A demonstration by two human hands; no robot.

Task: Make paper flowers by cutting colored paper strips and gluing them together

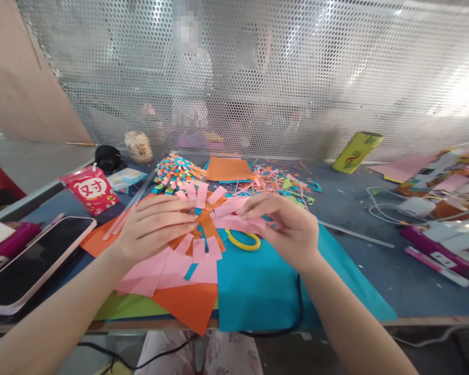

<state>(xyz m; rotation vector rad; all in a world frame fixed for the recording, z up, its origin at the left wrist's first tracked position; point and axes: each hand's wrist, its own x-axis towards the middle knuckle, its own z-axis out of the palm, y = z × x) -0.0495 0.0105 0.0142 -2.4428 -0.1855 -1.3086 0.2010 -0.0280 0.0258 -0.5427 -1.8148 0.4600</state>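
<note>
Fringed pink and orange paper (208,224) lies in the middle of the table, between my two hands. My left hand (156,224) rests over its left side, fingers stretched out and side by side. On the right, my right hand (281,224) pinches a pink paper strip (234,221) between thumb and fingers. Below the strip shows the yellow handle loop (244,240) of what look like scissors; the rest is covered. Blue paper (258,286) lies under my right hand, and pink sheets (148,271) are under the left.
A layered paper flower (180,169), an orange paper stack (230,169) and paper scraps (273,179) lie behind. A phone (35,265), red packet (90,188) and jar (138,146) are left. A yellow-green tube (355,152) and white cable (379,211) are right. A perforated metal panel (258,94) stands behind.
</note>
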